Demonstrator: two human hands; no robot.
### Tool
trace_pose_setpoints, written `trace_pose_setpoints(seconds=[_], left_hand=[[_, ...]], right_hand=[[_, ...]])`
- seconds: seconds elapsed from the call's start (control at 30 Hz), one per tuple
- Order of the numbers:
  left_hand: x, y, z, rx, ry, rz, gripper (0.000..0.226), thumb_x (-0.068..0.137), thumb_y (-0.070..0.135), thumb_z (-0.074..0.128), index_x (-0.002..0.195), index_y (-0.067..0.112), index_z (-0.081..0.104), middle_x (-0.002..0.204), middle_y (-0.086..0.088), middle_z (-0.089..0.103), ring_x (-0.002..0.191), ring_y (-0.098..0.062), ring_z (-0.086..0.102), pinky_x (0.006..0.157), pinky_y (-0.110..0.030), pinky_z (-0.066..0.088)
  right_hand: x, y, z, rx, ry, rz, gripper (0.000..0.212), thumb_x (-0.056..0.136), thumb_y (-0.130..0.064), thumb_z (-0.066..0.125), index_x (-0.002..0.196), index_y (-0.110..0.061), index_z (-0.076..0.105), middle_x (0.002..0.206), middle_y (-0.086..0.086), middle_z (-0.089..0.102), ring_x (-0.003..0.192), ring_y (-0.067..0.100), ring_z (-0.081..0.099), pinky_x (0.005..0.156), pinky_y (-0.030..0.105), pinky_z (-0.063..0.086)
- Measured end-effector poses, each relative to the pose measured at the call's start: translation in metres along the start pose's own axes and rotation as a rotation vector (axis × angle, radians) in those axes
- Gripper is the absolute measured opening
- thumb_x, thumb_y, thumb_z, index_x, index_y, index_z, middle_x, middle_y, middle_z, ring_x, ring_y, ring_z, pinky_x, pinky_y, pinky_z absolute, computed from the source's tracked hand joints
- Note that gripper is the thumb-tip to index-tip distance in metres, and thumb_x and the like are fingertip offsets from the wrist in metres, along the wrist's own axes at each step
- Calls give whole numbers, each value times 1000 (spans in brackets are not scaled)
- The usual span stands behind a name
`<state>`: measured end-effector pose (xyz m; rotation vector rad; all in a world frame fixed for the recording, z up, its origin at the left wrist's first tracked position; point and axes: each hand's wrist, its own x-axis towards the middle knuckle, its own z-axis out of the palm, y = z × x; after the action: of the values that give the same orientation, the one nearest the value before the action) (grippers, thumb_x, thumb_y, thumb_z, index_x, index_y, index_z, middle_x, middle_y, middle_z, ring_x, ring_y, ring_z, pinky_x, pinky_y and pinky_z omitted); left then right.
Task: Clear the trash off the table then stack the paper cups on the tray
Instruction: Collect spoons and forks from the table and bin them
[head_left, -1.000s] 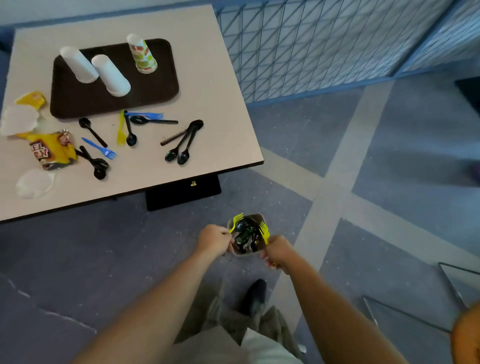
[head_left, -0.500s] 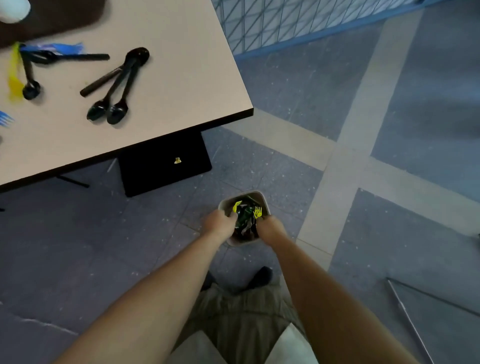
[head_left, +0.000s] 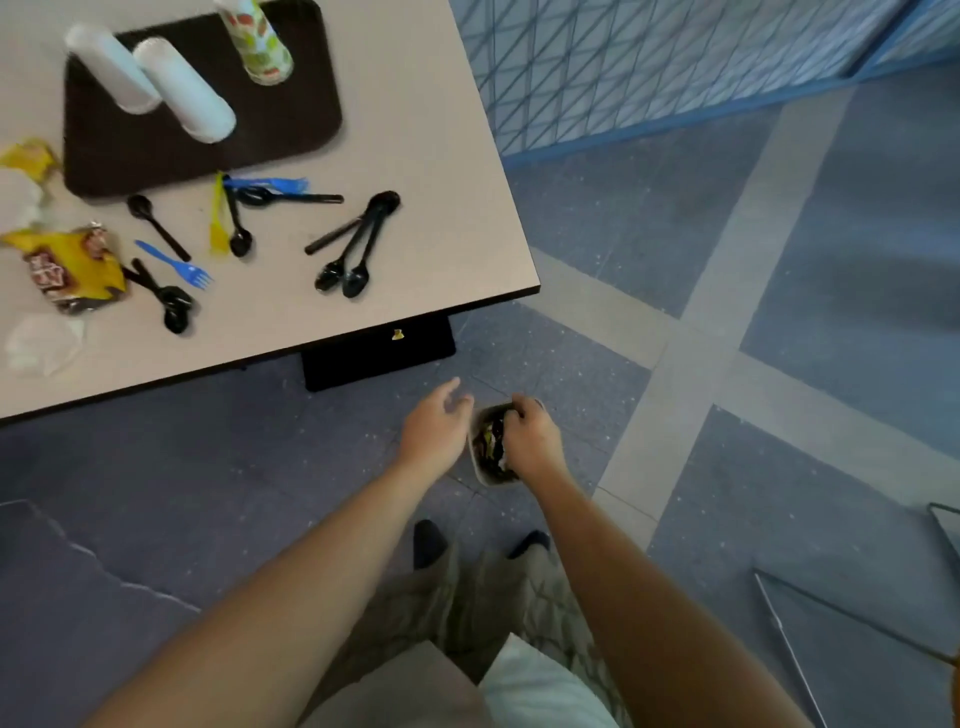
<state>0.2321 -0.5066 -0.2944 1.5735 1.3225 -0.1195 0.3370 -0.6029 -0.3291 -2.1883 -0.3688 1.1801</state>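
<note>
My right hand (head_left: 530, 439) grips the rim of a paper cup (head_left: 480, 470) stuffed with black and yellow plastic cutlery, held low over the floor in front of the table. My left hand (head_left: 434, 428) hovers just left of the cup with fingers loosely spread, not holding it. On the table (head_left: 426, 130) a dark tray (head_left: 291, 119) carries two white upturned cup stacks (head_left: 111, 70) (head_left: 184, 91) and a patterned cup (head_left: 257, 41). Black spoons (head_left: 356, 244), a blue fork (head_left: 176, 265), a yellow fork (head_left: 218, 218) and a yellow wrapper (head_left: 67, 265) lie in front of the tray.
Crumpled white paper (head_left: 41, 340) and more wrappers (head_left: 26, 156) sit at the table's left edge. The table's black base (head_left: 374, 353) stands under its corner. A blue lattice fence (head_left: 649, 57) runs behind. Metal chair legs (head_left: 789, 639) lie on the floor at right.
My left hand has let go of the cup and opened beside it. My right hand moved over the cup's rim. The view has tilted up, showing the tray again.
</note>
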Motion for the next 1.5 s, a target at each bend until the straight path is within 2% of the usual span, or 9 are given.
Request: trace_pose_setpoints(seconds=[0.1,0.2,0.3,0.5,0.63,0.77,1.0,1.33,1.5], left_hand=[[-22,18,-51,-14,67,45,48,107,44,47,153,29,47,153,1,52,140,-17,49,110,-31,40],[-34,29,-95,-19,151,103,47,108,43,46,152,28,48,141,2,58,132,-15,53,97,-27,39],[-34,31,-142,-73,210,130,45,107,41,47,150,28,51,138,3,58,130,-15,53,98,-27,39],[-1,21,-232,-157,205,150,40,102,45,50,141,39,57,124,4,66,117,-18,63,106,-46,51],[29,14,-279,-106,135,174,40,103,43,50,142,39,56,126,6,66,117,-16,63,103,-38,50],[52,13,-311,-41,88,211,39,105,39,50,144,37,55,125,8,66,110,-12,65,80,-17,43],[91,26,-319,28,7,236,38,106,37,50,143,34,55,123,7,64,108,-11,61,81,-24,43],[153,55,-295,254,88,357,27,101,25,61,128,25,67,115,4,67,105,-15,64,92,-32,54],[178,68,-269,464,19,386,34,97,25,66,131,21,64,123,-1,60,114,-21,61,96,-38,53]], right_hand=[[-21,-58,4,-6,-42,-136,46,107,-22,40,153,-16,41,150,10,51,116,23,60,83,26,48],[-24,-109,20,-36,-38,-270,46,106,-21,43,151,-17,42,150,12,49,122,28,58,98,35,47],[-18,-159,42,-41,-16,-375,42,104,-18,46,146,-20,49,142,13,47,115,27,58,97,38,51],[28,-235,86,-171,77,-325,46,96,-8,49,140,-19,52,134,13,45,107,32,59,96,43,53],[56,-255,98,-459,131,-391,57,89,2,55,142,-19,51,130,14,42,109,35,54,98,44,50],[73,-258,95,-766,140,-410,56,92,2,56,142,-21,49,131,13,39,111,33,49,91,44,53],[83,-254,76,-1013,83,-519,34,93,-3,56,124,-18,52,128,13,36,104,33,49,82,44,53],[82,-242,57,-685,487,-656,14,95,-15,68,108,-13,71,110,8,57,94,28,48,80,42,50],[79,-256,55,-193,328,-311,8,101,-15,50,102,-15,58,91,0,63,82,22,57,65,32,43]])
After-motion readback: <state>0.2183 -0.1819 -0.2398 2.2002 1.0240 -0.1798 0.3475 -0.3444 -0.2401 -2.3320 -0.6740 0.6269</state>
